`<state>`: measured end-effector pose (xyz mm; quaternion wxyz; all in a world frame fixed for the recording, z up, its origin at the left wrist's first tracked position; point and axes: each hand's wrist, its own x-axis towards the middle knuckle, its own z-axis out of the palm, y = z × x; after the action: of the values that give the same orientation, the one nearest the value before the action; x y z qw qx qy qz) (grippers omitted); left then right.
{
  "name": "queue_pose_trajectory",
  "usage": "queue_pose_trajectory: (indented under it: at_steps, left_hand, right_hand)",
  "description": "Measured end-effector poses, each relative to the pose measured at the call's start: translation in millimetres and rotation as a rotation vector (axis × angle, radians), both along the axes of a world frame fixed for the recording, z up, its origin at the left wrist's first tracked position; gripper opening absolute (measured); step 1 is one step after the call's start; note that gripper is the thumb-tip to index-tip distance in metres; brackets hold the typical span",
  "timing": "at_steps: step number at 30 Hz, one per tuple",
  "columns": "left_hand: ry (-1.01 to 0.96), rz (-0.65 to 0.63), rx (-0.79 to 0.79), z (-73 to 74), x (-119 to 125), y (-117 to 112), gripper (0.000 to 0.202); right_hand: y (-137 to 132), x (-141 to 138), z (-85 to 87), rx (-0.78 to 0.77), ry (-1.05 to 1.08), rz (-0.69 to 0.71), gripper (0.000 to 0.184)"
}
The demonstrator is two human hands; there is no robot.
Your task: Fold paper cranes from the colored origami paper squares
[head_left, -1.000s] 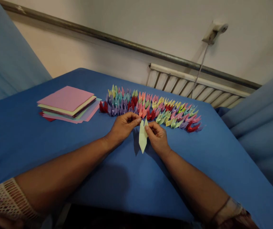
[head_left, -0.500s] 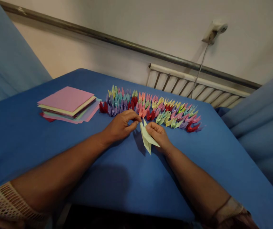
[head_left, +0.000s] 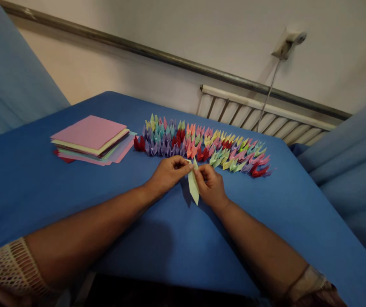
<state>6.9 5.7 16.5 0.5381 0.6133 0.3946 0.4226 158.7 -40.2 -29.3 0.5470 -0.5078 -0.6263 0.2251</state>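
Note:
Between my two hands is a pale yellow-green folded origami paper [head_left: 193, 187], held above the blue cloth with its long point hanging down toward me. My left hand [head_left: 171, 171] pinches its upper left edge between thumb and fingers. On the right side, my right hand [head_left: 211, 184] grips the same paper, thumb on its face and fingers curled behind. A narrow tip of the paper sticks up between the hands. Just beyond them stand rows of small folded paper cranes [head_left: 192, 149] in red, purple, yellow, green and pink.
A stack of coloured square paper sheets [head_left: 90, 132], pink on top, lies at the left on the blue-covered table [head_left: 131, 243]. Behind the table are a metal rail [head_left: 170, 59] and a white radiator [head_left: 234, 111]. Blue curtains [head_left: 355, 170] hang on both sides.
My left hand has closed on the paper's upper left edge. The flap spread to the right has folded in, so the paper looks narrower. My right hand has turned slightly with it.

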Motion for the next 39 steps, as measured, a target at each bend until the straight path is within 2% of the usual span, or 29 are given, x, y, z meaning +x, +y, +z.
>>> queue_pose_trajectory:
  at_steps: [5,8,14,19,21,24,26,30,33,39]
  left_hand:
    - [-0.153,0.007,-0.168,-1.6,1,0,0.023]
    - [-0.195,0.008,-0.209,-1.4,1,1,0.024]
    - [-0.164,0.105,-0.019,-2.3,2,5,0.027]
    - [-0.186,0.140,0.031,-6.4,2,5,0.038]
    - [-0.152,0.097,-0.029,-7.8,2,3,0.040]
    - [-0.072,-0.033,-0.150,-8.9,3,1,0.031]
    - [-0.079,-0.075,-0.199,-8.7,2,0,0.027]
    - [-0.168,-0.045,-0.274,-6.2,1,0,0.029]
    - [-0.215,-0.078,-0.344,-3.5,0,0,0.030]
    - [-0.241,-0.138,-0.398,-2.7,1,-2,0.030]
  right_hand:
    - [-3,0,3.1,0.014,-0.064,0.054,0.012]
    - [-1,-2,-0.7,-0.039,0.000,0.084,0.013]
    - [5,-8,-2.6,-0.198,0.340,0.174,0.021]
    - [5,-11,1.6,-0.221,0.401,0.172,0.022]
    - [6,-11,1.5,-0.206,0.421,0.123,0.021]
    - [8,-9,1.5,-0.165,0.459,0.050,0.023]
    - [9,-8,2.6,-0.164,0.481,0.041,0.025]
    - [9,-5,5.3,-0.299,0.563,0.137,0.031]
    - [9,-3,5.9,-0.394,0.700,0.195,0.031]
    - [8,-1,6.9,-0.446,0.855,0.284,0.028]
